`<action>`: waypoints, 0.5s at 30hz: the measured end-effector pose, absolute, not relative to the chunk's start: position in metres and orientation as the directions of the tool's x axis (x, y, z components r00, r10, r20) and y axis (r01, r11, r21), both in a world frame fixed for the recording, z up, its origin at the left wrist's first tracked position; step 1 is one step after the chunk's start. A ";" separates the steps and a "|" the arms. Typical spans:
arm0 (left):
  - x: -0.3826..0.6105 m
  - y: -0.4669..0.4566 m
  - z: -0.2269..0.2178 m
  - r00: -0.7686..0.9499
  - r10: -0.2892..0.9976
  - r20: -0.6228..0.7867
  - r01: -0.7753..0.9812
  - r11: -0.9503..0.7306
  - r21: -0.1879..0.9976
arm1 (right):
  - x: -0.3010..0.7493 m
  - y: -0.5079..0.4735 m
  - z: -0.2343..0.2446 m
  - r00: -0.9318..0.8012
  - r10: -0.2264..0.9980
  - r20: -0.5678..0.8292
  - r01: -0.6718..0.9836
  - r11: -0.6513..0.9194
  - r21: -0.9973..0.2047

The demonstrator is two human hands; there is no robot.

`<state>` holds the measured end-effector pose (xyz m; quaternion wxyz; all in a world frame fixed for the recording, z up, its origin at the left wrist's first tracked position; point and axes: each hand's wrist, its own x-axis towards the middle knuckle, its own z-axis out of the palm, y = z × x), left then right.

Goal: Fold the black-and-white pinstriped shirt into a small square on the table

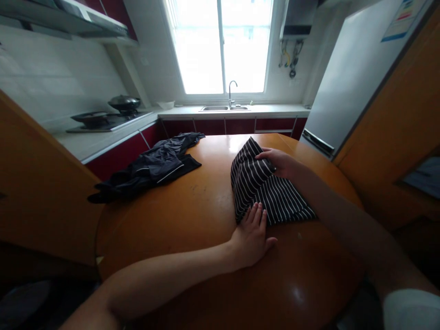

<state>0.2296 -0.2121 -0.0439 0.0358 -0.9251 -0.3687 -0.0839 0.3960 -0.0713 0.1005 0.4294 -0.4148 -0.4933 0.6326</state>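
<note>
A black garment with thin white stripes (271,197), partly folded, lies on the right half of the wooden table (192,215). My right hand (278,161) grips its upper edge, with the fingers closed on the cloth and a flap raised toward the left. At the garment's near edge my left hand (252,236) lies flat, fingers stretched out, the fingertips resting on the fabric and the palm on the table. I cannot tell what kind of garment it is.
Dark clothing (154,165) lies heaped on the table's left side. Beyond the table are a sink (225,108) with a tap, a stove with a lidded pan (124,103), and a fridge (350,68) at the right.
</note>
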 end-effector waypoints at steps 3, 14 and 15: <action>0.227 -0.223 -0.046 0.743 0.650 0.162 0.664 -0.747 -0.048 | 0.429 -0.083 0.102 -0.254 0.961 -0.110 -0.139 -0.149 -0.979; 0.234 -0.237 -0.043 0.788 0.594 0.164 0.615 -0.774 -0.151 | 0.534 -0.106 0.052 -0.045 0.990 -0.133 0.003 -0.133 -0.991; 0.234 -0.237 -0.043 0.791 0.586 0.174 0.610 -0.774 -0.168 | 0.541 -0.107 0.045 -0.043 0.990 -0.136 0.013 -0.136 -0.991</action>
